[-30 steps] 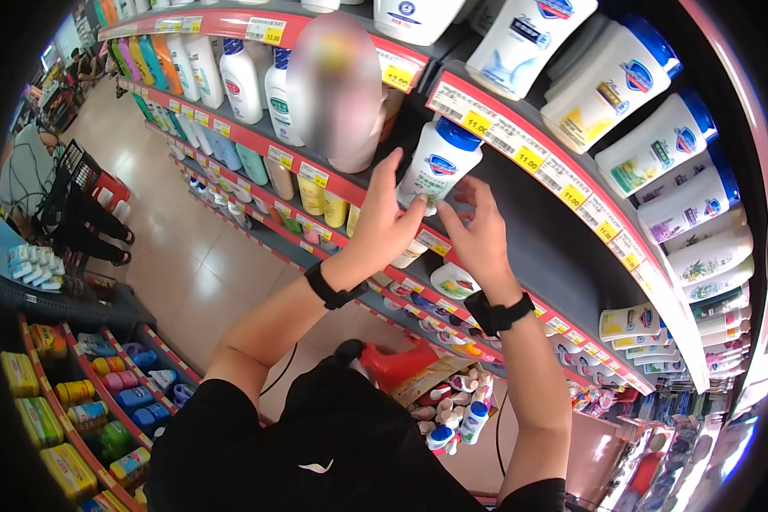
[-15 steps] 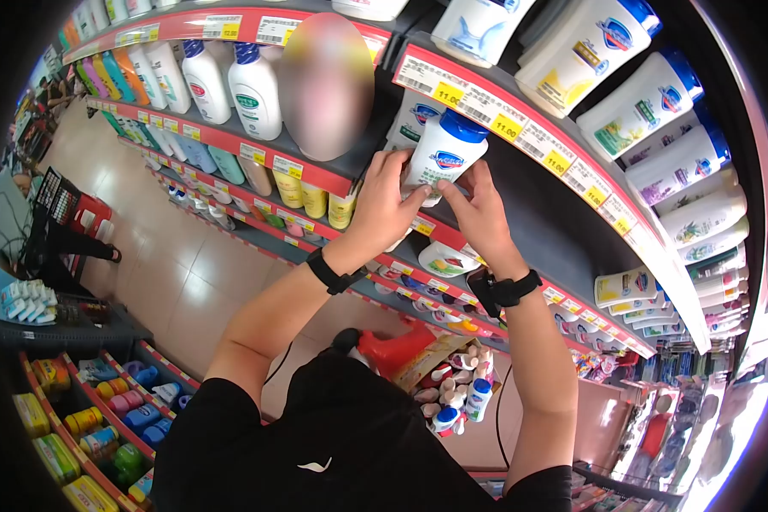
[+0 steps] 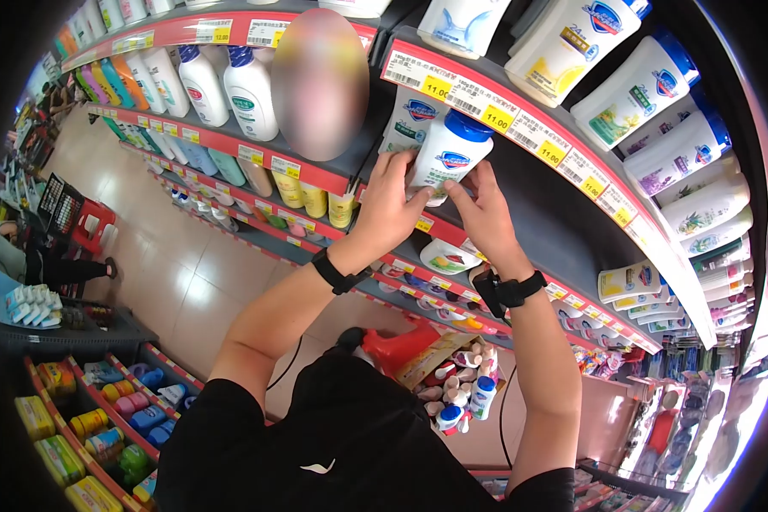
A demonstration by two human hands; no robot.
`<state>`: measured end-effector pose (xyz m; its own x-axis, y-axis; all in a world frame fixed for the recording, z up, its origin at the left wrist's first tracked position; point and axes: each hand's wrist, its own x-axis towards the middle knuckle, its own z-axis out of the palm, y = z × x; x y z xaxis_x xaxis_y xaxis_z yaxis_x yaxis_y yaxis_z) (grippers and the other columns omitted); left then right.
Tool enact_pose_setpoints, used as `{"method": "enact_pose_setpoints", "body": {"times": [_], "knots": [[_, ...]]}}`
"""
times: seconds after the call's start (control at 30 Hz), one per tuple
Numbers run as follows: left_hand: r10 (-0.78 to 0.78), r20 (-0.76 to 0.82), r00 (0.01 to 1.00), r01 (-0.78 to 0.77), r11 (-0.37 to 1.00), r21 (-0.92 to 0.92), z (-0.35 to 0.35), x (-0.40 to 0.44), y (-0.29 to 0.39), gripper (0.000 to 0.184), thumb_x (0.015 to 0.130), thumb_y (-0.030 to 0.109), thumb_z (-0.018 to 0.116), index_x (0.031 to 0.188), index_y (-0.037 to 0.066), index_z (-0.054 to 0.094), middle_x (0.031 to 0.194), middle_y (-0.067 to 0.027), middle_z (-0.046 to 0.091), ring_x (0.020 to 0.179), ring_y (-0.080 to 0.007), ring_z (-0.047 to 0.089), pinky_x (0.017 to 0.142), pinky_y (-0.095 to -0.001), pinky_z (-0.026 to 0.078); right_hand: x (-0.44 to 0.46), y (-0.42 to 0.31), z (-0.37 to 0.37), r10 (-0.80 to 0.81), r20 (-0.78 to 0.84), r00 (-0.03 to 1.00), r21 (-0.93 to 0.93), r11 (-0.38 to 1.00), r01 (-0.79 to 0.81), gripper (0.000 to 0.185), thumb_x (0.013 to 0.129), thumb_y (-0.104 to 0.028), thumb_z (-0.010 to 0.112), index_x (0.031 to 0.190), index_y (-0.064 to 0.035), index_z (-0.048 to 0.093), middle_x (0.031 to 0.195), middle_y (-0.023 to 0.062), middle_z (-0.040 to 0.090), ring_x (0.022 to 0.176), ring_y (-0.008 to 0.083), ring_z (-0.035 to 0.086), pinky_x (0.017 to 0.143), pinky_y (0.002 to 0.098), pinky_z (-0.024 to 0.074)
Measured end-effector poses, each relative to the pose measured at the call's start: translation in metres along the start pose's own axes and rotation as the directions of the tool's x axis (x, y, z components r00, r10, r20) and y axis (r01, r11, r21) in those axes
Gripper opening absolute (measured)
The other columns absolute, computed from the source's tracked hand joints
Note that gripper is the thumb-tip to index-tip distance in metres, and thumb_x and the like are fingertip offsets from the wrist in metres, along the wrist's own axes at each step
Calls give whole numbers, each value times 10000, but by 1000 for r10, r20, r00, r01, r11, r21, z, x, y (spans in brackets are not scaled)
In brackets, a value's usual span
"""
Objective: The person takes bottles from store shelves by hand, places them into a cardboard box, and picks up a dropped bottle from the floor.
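Between my two hands is a white body wash bottle (image 3: 453,160) with a blue cap and a blue-and-red shield label. It stands slightly tilted at the front of a dark shelf (image 3: 546,222), below the upper price rail. My left hand (image 3: 390,200) grips its left side, and my right hand (image 3: 485,215) grips the right side, both thumbs on the lower front. A similar bottle (image 3: 410,122) stands just behind it to the left. Whether the held bottle's base touches the shelf is hidden by my fingers.
A red price rail (image 3: 520,124) curves above my hands, with more bottles (image 3: 631,98) over it. White lotion bottles (image 3: 252,98) line the left shelf. Below me a cardboard box (image 3: 427,363) of bottles sits near a red object (image 3: 398,347). A red basket (image 3: 96,224) stands at far left.
Both hands still hold the bottle, which appears slightly lower and to the right. The view has shifted a little; the grip looks the same.
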<state>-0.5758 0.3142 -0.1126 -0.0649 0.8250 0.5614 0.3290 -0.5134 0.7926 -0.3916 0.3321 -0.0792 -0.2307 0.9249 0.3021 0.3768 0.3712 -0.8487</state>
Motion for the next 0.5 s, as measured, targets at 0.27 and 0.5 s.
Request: {"method": "enact_pose_setpoints", "body": {"times": [0.27, 0.5], "knots": [[-13, 6, 1000, 13, 1000, 26, 2, -3, -2, 547, 875, 65, 748, 1363, 1, 509, 1219, -189, 557, 1072, -330, 619, 860, -387, 524, -4, -28, 4, 89, 1, 996, -98, 991, -88, 468, 975, -182, 697, 1344, 25, 498, 1239, 220, 686, 1118, 278, 689, 916, 374, 553], [2, 123, 992, -2, 1000, 3, 27, -4, 6, 566, 863, 135, 756, 1343, -20, 499, 1197, -279, 630, 1113, -468, 618, 934, -510, 505, -22, -15, -18, 101, -84, 991, -103, 989, -110, 436, 943, -168, 721, 1272, 18, 504, 1114, 230, 710, 1004, 302, 725, 830, 404, 559]]}}
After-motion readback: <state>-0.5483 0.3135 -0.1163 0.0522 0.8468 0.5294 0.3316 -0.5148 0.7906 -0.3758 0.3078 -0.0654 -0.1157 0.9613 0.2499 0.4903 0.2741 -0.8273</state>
